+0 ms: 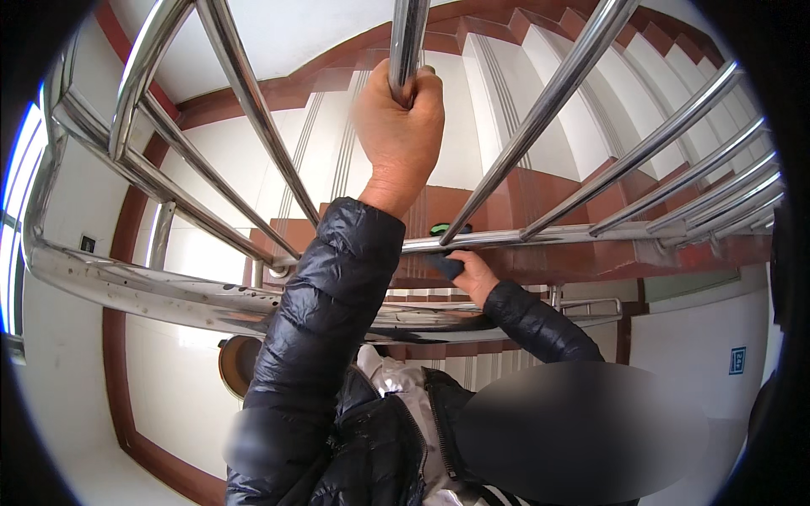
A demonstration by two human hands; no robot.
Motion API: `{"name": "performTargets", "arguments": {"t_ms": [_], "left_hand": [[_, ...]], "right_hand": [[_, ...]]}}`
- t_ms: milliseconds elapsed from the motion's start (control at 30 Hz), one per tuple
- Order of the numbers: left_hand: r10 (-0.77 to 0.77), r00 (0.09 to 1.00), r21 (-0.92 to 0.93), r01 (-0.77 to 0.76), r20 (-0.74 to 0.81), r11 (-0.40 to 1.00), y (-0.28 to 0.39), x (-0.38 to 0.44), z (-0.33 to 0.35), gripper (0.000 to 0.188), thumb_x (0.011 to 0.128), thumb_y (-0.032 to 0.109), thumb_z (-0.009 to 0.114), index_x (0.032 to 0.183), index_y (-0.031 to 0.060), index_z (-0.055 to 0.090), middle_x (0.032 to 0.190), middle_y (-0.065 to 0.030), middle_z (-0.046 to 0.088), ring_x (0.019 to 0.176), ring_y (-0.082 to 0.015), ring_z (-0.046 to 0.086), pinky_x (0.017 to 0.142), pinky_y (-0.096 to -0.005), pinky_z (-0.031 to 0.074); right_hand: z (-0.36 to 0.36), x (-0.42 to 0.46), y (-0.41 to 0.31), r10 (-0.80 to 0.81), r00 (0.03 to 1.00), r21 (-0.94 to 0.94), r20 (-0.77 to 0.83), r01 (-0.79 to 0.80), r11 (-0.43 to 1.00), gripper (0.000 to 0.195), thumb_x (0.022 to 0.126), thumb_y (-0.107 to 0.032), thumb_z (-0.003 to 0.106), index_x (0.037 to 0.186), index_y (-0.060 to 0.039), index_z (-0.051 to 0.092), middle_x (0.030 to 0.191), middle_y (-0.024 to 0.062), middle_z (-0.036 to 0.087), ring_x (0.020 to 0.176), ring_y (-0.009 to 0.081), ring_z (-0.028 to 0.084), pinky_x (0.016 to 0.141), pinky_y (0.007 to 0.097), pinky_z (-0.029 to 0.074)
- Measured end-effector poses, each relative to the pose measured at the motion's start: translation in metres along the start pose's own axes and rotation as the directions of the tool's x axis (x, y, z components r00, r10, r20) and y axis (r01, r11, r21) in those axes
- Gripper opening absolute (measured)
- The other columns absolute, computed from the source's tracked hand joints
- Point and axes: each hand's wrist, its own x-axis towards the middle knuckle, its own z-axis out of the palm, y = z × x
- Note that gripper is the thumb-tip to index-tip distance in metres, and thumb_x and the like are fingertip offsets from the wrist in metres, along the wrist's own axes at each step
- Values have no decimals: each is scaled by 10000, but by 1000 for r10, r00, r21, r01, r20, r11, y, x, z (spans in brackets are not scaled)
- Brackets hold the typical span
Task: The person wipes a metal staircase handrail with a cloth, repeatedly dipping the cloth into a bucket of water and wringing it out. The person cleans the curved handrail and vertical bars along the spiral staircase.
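Note:
My left hand (405, 133) is closed around an upright stainless steel baluster (410, 38) of the stair railing. Lower down, my right hand (476, 275) grips a dark grey cloth (447, 264) just under the railing's bottom rail (493, 239). Whether the cloth touches the rail I cannot tell. Beyond that rail, partly hidden by it, a small green and black object (443, 229) shows against the red-brown edge of the stairs.
White stair treads (557, 95) with red-brown edging rise to the upper right. A thick, spotted steel handrail (158, 288) curves across the left, near my body. Partly behind my left sleeve, a round brown container (237, 367) stands on the pale floor (168, 392).

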Motion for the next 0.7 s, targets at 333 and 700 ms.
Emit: {"name": "performTargets", "arguments": {"t_ms": [333,700], "left_hand": [[28,1000,33,-29,5,999,5,-2,3,249,927,131,670,736,34,543,534,-30,521,503,-74,507,481,-284,421],[52,998,48,-53,26,997,5,-2,2,235,919,107,664,734,34,538,538,-31,539,507,-74,514,491,-278,431]], "right_hand": [[3,76,64,264,964,-119,25,-259,958,141,877,12,616,1014,32,594,1044,139,681,945,276,709,879,358,605],[22,80,73,374,927,-96,22,-371,924,209,960,-67,583,1120,45,659,1146,114,711,1080,231,677,958,359,562]]}}
